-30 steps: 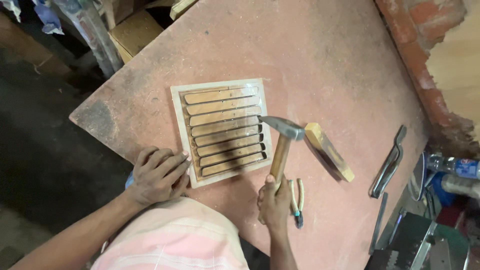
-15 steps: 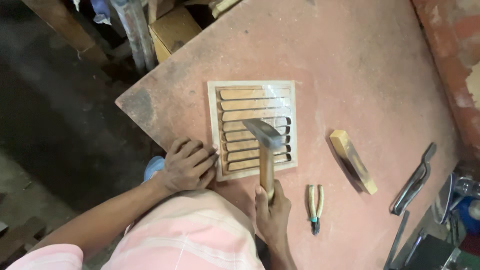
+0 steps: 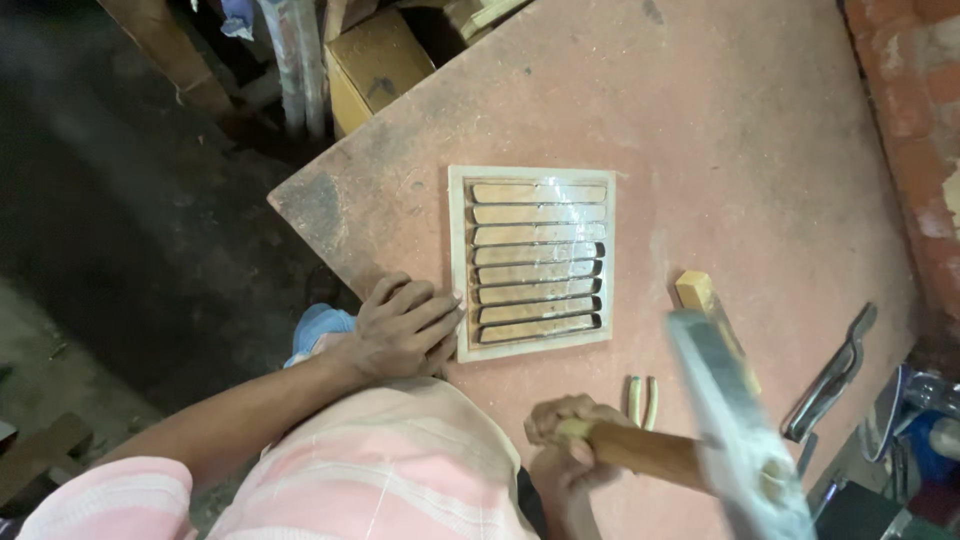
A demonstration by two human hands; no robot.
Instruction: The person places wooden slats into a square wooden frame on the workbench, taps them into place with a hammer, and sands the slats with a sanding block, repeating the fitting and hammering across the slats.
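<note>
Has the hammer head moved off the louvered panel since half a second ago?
Yes. The hammer, gripped by the right hand, is now raised right of the louvered panel, over the wood block, no longer above the slats.

Even, soft light covers the table (image 3: pixel 700 110), no glare anywhere. From nine to eleven o'clock the floor (image 3: pixel 90 230) sinks into murk. The vent (image 3: pixel 533 260) sits sharp at centre; at five o'clock the hammer (image 3: pixel 735 430) smears with motion blur. Edges bend slightly, wide-lens style.

cardboard box (image 3: pixel 375 62), wooden block (image 3: pixel 697 291), pliers (image 3: pixel 640 399), brick wall (image 3: pixel 915 130)
</note>
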